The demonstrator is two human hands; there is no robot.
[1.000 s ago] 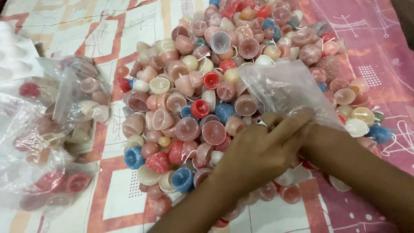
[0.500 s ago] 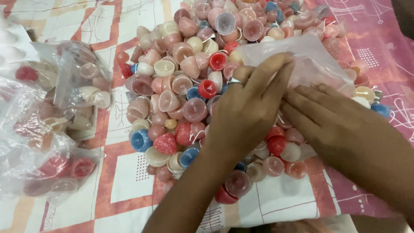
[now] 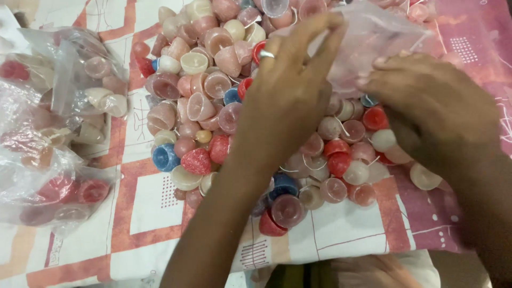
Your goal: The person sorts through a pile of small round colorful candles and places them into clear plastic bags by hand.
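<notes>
- My left hand (image 3: 290,90) is reaching over the heap of small wax candles (image 3: 213,101), fingers stretched forward, and its fingertips are pinching the near edge of a clear plastic bag (image 3: 373,37).
- A silver ring (image 3: 266,54) is sitting on one finger of that hand.
- My right hand (image 3: 434,106) is lying just beside the left one, fingers curled onto the lower edge of the same bag, gripping the thin plastic.
- The bag is resting on the far side of the pile, toward the top of the view, between my two hands; I cannot tell what is in it, as the plastic is cloudy.
- The candles are lying in a loose mound on a patterned cloth (image 3: 149,213) of white, orange and pink; most are pale pink or cream, with some red and a few blue ones, such as the blue candle (image 3: 165,157) at the pile's left edge.
- A red candle (image 3: 269,226) is sitting at the near edge of the mound, close under my left forearm.
- On the left, well apart from my hands, filled plastic bags (image 3: 53,133) of more candles are lying on the cloth.
</notes>
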